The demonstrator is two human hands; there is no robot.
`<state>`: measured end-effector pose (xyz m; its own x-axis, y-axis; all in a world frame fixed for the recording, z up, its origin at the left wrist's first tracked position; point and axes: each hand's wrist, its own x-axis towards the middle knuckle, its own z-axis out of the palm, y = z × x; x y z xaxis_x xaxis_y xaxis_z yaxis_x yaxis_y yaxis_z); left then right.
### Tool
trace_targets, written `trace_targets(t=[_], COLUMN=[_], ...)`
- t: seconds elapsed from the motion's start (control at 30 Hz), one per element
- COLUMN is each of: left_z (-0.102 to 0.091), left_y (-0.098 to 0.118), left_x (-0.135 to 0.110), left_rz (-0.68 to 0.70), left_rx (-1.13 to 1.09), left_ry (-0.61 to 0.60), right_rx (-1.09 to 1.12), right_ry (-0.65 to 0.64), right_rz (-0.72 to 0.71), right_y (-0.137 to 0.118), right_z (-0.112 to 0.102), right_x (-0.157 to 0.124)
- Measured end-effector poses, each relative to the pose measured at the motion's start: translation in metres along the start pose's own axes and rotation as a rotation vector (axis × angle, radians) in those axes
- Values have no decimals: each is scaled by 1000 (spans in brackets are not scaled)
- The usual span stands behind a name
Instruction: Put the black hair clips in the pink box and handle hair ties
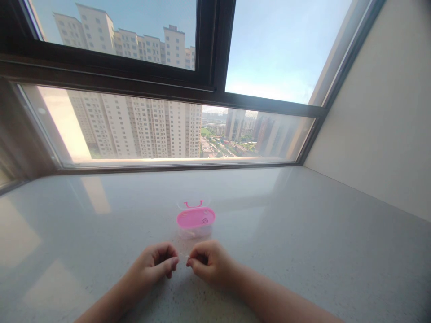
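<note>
My left hand (158, 261) is closed in a pinch, thumb against fingers, above the pale speckled surface. Facing it, a short gap away, my right hand (210, 262) pinches too. A tiny pale, thin thing (183, 256) shows between the fingertips, too small to name. Just beyond both hands stands a small clear plastic box with a pink tray top (193, 218). On the tray lies a thin dark ring (204, 221). Behind it is a clear lid with a pink handle (194, 205). A few small pale things show dimly through the box's front.
The speckled sill (303, 233) runs back to a window with a dark frame (215, 96). A plain wall (380, 112) closes off the right side. Tall buildings (141, 121) stand outside the glass, and patches of sunlight (54, 285) fall on the left.
</note>
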<state>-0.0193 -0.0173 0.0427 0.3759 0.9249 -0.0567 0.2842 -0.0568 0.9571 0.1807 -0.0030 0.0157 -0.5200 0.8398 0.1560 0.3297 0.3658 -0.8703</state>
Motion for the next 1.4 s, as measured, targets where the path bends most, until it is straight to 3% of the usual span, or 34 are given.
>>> trace_targets(t=[1.4], left_z=[-1], left_y=[-5], left_x=[1], left_rz=[11], left_rx=[-33], left_ry=[-6], right_rx=[23], right_ry=[13], right_rz=[-35], right_y=[0], right_z=[0], right_x=[-1])
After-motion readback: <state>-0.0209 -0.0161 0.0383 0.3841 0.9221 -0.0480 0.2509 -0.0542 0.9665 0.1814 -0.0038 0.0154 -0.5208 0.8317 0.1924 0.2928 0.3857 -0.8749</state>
